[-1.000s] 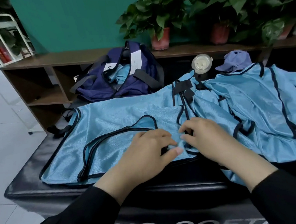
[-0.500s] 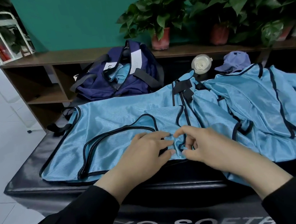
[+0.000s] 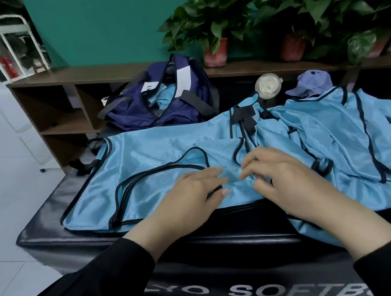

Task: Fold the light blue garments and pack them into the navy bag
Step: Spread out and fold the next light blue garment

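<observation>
Hands side by side, left hand [image 3: 195, 191] flat on light blue garment [image 3: 143, 167], right hand [image 3: 282, 177] pinching its fabric

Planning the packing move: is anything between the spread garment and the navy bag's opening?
Nothing visible. The navy bag sits open just behind the spread garment, already holding blue fabric; both hands are on the garment.

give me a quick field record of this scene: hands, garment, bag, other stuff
left hand: left hand rests on the spread garment, fingers fairly straight
right hand: right hand has curled fingers pinching the fabric near the middle
garment in work: light blue garment with black trim, laid flat on the black mat
other garments: light blue pile, unfolded, on the right
bag: navy bag open behind the mat, light blue fabric inside
behind: potted plants on a wooden shelf
</observation>
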